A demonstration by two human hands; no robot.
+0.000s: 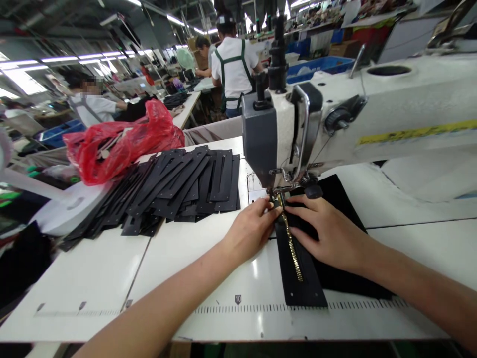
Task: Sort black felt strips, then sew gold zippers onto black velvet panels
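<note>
A black strip (298, 258) with a gold-toothed zipper (292, 243) lies under the needle area of a white and grey sewing machine (261, 134). Larger black fabric (346, 278) extends beneath it to the right. My left hand (253, 226) pinches the strip's left edge beside the zipper, close to the presser foot, thumb and forefinger together. My right hand (324, 231) rests on the black material right of the zipper, fingers spread and pointing left. The needle tip itself is hard to make out.
Many black slotted pieces (186, 184) are piled on the white table (201, 268) at left. Behind them is a red plastic bag (126, 139), with a white round stand (69, 209) beside it. Other people sit farther back, one in a white shirt (234, 67) near a blue bin (320, 67).
</note>
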